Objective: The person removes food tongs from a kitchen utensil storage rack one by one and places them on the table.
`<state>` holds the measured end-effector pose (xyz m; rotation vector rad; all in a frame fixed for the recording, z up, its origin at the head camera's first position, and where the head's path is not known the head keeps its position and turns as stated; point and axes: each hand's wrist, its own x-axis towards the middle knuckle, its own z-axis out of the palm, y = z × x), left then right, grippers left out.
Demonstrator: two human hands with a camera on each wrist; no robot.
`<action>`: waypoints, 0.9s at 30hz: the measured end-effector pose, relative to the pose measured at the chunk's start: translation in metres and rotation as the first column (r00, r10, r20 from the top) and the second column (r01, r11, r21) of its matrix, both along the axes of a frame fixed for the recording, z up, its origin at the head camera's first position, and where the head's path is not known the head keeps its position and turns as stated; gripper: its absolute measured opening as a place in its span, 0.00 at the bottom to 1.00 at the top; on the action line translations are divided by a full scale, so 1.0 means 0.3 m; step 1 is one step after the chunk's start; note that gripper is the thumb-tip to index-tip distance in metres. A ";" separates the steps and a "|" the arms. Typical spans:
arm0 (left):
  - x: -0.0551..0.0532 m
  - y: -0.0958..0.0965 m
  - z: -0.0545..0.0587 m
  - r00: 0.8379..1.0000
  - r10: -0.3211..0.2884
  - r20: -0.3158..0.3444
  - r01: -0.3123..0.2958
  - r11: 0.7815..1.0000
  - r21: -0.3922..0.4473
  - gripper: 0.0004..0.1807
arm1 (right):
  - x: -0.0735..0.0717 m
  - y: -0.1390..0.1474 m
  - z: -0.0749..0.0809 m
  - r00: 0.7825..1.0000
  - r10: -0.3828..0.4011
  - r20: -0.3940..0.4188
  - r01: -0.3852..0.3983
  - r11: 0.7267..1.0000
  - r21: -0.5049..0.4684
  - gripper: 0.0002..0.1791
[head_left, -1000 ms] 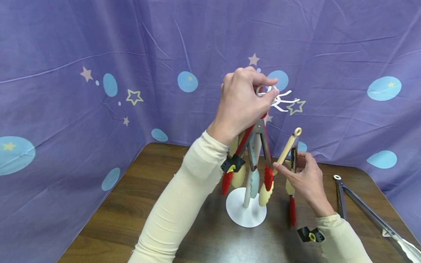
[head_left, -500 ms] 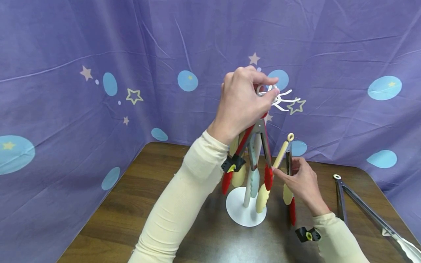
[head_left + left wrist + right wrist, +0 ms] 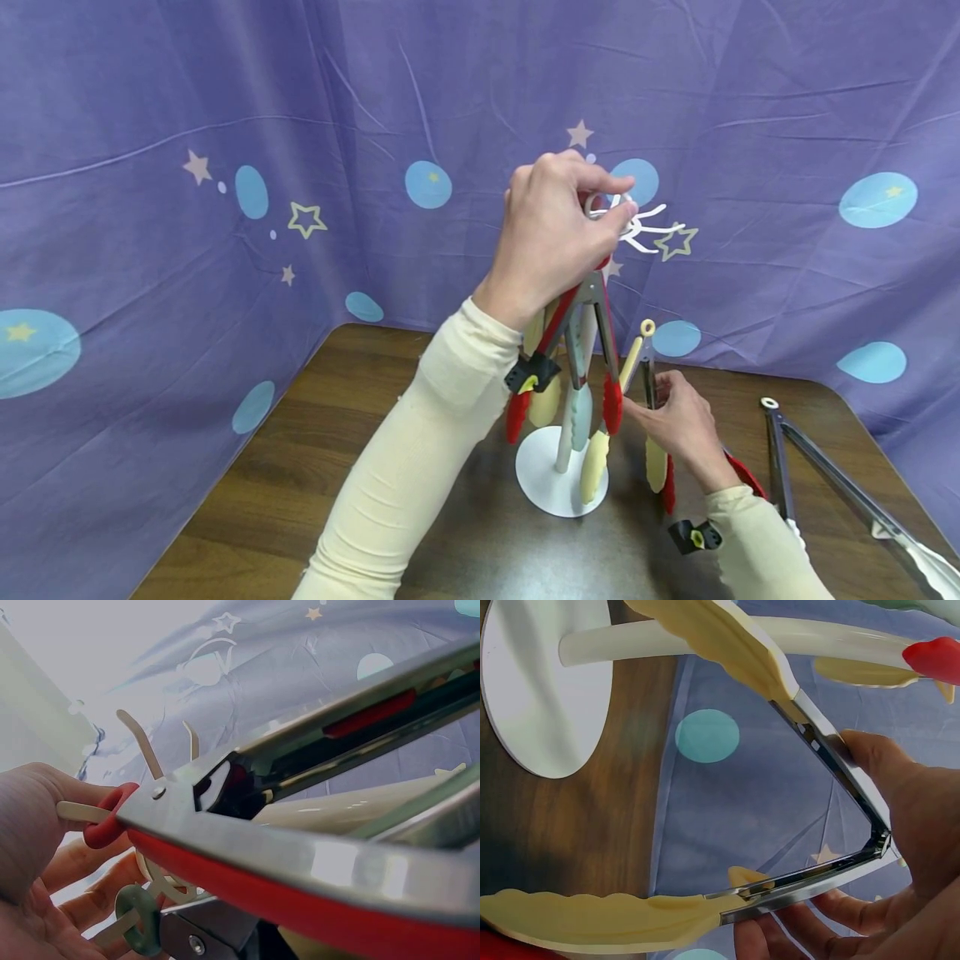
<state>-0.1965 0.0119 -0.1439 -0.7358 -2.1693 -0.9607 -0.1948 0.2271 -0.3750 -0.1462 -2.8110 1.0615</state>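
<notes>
My left hand (image 3: 551, 237) grips the top of a white stand (image 3: 536, 483) with curved hooks (image 3: 660, 227). Red tongs (image 3: 612, 408) and mint-green tongs (image 3: 580, 417) hang by their rings from the hooks, clear in the left wrist view. Another pale yellow pair of tongs (image 3: 545, 406) hangs partly hidden behind the left arm. Right of the stand, my right hand (image 3: 681, 427) holds yellow tongs (image 3: 600, 922) by both handles, thumb on one side and fingers on the other. Their arms are spread, ring end up, with one tip in front of the stand's base in the head view.
On the wooden table (image 3: 300, 467), silver-and-black tongs (image 3: 840, 487) with white tips lie spread at the right. Red tongs (image 3: 746, 475) lie partly hidden behind the right hand. A purple curtain (image 3: 480, 75) with stars rises behind the table.
My right hand has moved down and slightly left with the yellow tongs. More of the red tongs behind it shows. The left hand stays at the stand's top.
</notes>
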 end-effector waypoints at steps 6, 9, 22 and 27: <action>0.001 0.000 0.000 1.000 0.002 0.005 -0.002 1.000 0.004 0.11 | -0.008 -0.002 -0.014 0.999 0.008 0.037 -0.008 1.000 0.014 0.46; 0.000 -0.001 -0.001 1.000 0.003 0.002 -0.003 1.000 0.005 0.11 | -0.012 -0.009 -0.018 0.999 0.005 0.034 -0.006 1.000 0.028 0.48; 0.003 -0.003 -0.004 1.000 0.001 0.002 -0.001 1.000 0.004 0.12 | -0.038 -0.043 -0.046 1.000 0.001 0.010 -0.002 0.996 0.084 0.43; 0.002 -0.002 -0.003 1.000 0.002 0.000 -0.002 1.000 0.001 0.12 | -0.049 -0.055 -0.063 1.000 -0.002 0.023 -0.001 0.995 0.096 0.36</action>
